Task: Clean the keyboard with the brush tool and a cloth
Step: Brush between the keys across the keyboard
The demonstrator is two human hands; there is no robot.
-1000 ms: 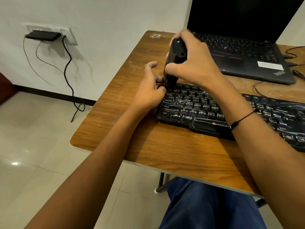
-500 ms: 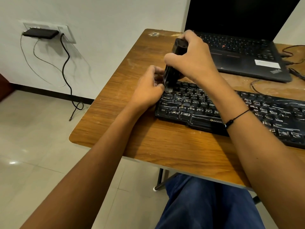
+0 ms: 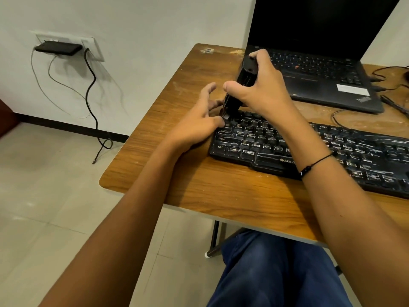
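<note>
One brown wooden table (image 3: pixel 221 191) holds one black laptop (image 3: pixel 321 69) and one long black keyboard (image 3: pixel 309 147). One black brush tool (image 3: pixel 241 85) stands on the keyboard's top-left corner, gripped by the right hand (image 3: pixel 261 85). The left hand (image 3: pixel 199 127), fingers spread loose, touches the keyboard's left edge.
</note>
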